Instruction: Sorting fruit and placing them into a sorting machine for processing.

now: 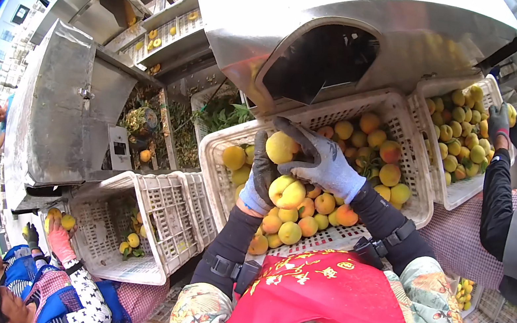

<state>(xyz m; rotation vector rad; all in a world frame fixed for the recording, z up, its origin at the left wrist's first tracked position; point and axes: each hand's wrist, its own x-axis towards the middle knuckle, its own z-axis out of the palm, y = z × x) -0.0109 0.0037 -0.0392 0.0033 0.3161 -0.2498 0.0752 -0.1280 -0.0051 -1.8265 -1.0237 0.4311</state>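
Yellow-orange peaches (307, 225) fill much of the white plastic crate (426, 180) before me. Over it are both my hands, in gloves with dark palms and pale blue backs. My right hand (325, 161) curls its fingers and thumb around a yellow peach (281, 147). On the left of that fruit, my left hand (261, 172) has its fingers pointing up, close against it. A second, larger-looking peach (287, 192) rests at the left hand's palm side, just under the right thumb; the left grip on it is partly hidden.
A metal machine with a dark opening (320, 60) overhangs the crate's far side. To the right, a co-worker's gloved hands (503, 124) hold a peach by another full crate (429, 93). At left, a pink-gloved hand (61, 242) holds fruit above a sparsely filled crate (148, 272).
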